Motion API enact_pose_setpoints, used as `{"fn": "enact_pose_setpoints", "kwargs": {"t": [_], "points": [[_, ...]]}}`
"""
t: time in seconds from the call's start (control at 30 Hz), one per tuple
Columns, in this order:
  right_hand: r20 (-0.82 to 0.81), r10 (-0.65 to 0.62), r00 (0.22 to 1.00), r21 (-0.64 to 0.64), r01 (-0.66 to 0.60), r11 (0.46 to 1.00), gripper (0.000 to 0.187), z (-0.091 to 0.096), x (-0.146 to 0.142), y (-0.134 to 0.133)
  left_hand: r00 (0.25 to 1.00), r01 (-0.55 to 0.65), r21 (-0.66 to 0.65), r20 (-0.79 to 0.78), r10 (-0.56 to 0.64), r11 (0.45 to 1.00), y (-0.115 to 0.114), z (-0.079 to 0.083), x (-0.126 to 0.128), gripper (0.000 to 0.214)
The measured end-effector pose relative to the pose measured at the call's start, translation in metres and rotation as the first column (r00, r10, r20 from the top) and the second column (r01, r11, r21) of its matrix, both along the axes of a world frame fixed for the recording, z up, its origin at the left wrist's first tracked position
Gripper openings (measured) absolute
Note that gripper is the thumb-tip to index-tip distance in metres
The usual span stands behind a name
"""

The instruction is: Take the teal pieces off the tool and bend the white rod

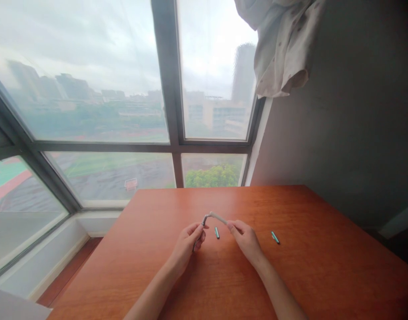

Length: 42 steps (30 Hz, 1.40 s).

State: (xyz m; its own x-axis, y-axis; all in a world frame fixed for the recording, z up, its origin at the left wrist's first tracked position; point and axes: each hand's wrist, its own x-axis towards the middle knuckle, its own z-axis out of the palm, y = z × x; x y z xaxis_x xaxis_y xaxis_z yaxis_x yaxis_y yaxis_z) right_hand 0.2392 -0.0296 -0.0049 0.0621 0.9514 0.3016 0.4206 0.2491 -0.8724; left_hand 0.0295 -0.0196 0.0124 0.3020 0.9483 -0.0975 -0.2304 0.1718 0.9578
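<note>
Both of my hands hold one small bent object (pixel 213 217), grey at its left end and white at its right, a little above the wooden table (pixel 290 266). My left hand (pixel 189 243) pinches the grey end with closed fingers. My right hand (pixel 245 238) pinches the white end. A small teal stick (pixel 217 232) lies on the table between my hands. A second teal stick (pixel 275 237) lies to the right of my right hand.
The table stands against a big window (pixel 124 111) with dark frames and a grey wall (pixel 350 124) on the right. A white cloth (pixel 280 49) hangs at the top right. A low sill (pixel 40 249) runs along the left.
</note>
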Motion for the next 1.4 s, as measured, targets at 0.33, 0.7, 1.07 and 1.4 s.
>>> {"fn": "enact_pose_setpoints", "kwargs": {"t": [0.33, 0.7, 1.07, 1.4], "points": [[-0.043, 0.012, 0.999, 0.008, -0.011, 1.0, 0.041, -0.001, 0.001, 0.001, 1.0, -0.014, 0.022, 0.001, 0.014, 1.0, 0.003, -0.007, 0.001, 0.033], [-0.01, -0.026, 1.0, 0.038, 0.026, 0.999, 0.04, 0.001, 0.004, -0.001, 0.997, 0.004, -0.012, 0.073, -0.003, 1.0, 0.001, -0.006, 0.001, 0.03], [0.003, 0.0, 1.0, 0.03, 0.0, 1.0, 0.039, 0.004, 0.0, -0.003, 0.995, -0.009, -0.004, 0.101, 0.009, 1.0, 0.002, -0.009, -0.001, 0.029], [0.02, 0.016, 1.0, 0.046, -0.017, 0.999, 0.044, 0.005, -0.002, -0.003, 0.994, -0.048, -0.037, 0.093, 0.052, 0.998, 0.003, -0.009, 0.002, 0.033]]}}
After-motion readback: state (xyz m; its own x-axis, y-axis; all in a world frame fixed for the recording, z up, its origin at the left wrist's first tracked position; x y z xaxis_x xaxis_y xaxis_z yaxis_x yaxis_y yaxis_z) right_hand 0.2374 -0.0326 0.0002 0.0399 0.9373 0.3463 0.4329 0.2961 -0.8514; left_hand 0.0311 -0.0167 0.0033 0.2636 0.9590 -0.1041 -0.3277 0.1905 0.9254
